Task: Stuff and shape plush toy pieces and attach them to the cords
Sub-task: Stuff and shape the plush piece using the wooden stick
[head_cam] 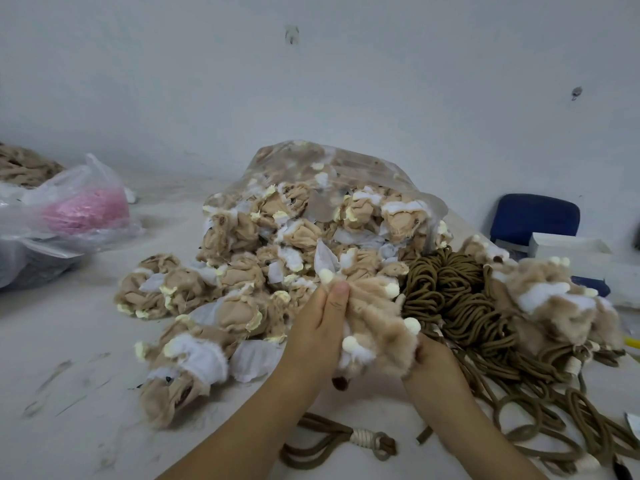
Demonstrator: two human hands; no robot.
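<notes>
The tan plush piece [379,323], dotted with cream pom-poms, is held just over the white table [69,341] between both hands. The left hand [318,330] pinches its upper left edge with the thumb on top, and the right hand [433,362] grips its lower right corner. To shape it well, I judge the fingers should ease the fur outward evenly so every pom-pom stands free — keeping the opening reachable for a cord. The brown cords [453,292] lie just beside it on the right, with the clear bag of unshaped pieces [304,216] behind.
</notes>
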